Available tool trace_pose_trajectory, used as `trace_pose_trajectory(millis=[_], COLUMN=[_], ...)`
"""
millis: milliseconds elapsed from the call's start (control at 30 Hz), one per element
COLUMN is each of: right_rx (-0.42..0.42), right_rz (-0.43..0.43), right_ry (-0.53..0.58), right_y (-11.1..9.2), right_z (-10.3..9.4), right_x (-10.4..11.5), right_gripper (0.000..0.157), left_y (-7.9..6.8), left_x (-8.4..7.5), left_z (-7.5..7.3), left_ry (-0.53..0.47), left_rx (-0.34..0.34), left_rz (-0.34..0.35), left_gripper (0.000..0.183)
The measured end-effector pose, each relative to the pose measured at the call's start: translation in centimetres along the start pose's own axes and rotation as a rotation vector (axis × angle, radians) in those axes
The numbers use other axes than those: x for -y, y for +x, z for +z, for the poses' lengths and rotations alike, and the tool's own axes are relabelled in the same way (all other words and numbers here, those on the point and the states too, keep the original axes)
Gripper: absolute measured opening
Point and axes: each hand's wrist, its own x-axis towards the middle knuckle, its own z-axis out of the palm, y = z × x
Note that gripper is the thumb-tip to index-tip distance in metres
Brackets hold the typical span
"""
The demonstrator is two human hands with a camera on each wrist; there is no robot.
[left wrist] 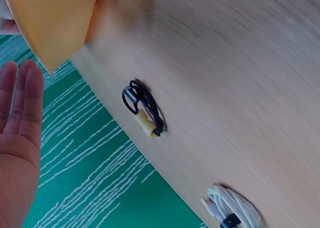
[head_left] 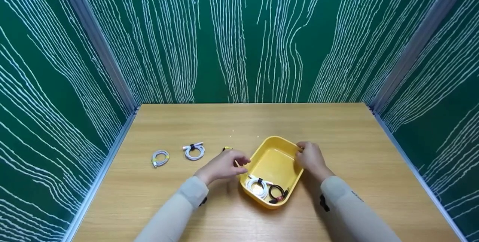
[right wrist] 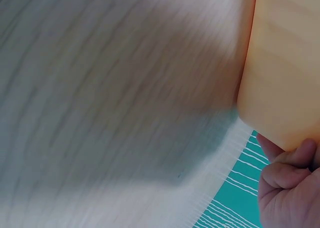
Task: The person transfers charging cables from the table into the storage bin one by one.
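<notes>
In the head view my right hand [head_left: 311,158] pinches the far right rim of a yellow plastic box [head_left: 277,163] on the table. The right wrist view has its thumb and curled fingers at the box's corner. My left hand [head_left: 226,165] is at the left rim; in the left wrist view its fingers look straight, beside the box wall. At the near end inside the box lie a coiled white cable [head_left: 265,189] with a black tie and a coiled black cable [head_left: 285,193] with a red tie. A black cable with a yellow tie [left wrist: 145,103] lies left of the box, mostly hidden behind my left hand in the head view.
Two coiled pale cables lie further left on the wooden table [head_left: 179,193]: one with yellow ties [head_left: 161,163], one with a black tie [head_left: 194,158]. Green walls with white lines [head_left: 254,40] enclose the table's back and sides.
</notes>
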Motion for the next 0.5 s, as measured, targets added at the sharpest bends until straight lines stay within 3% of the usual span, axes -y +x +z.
trace_pose_trajectory(millis=[500], right_rx=[-0.054], right_rz=[-0.101], right_ry=[-0.027], right_y=[0.1], right_z=[0.1], right_x=[-0.2], right_gripper=[0.015], left_y=[-2.2], left_x=[1.9], left_z=[-1.4], left_ry=[0.018], left_rx=[-0.053], left_rz=[0.025], left_gripper=[0.026])
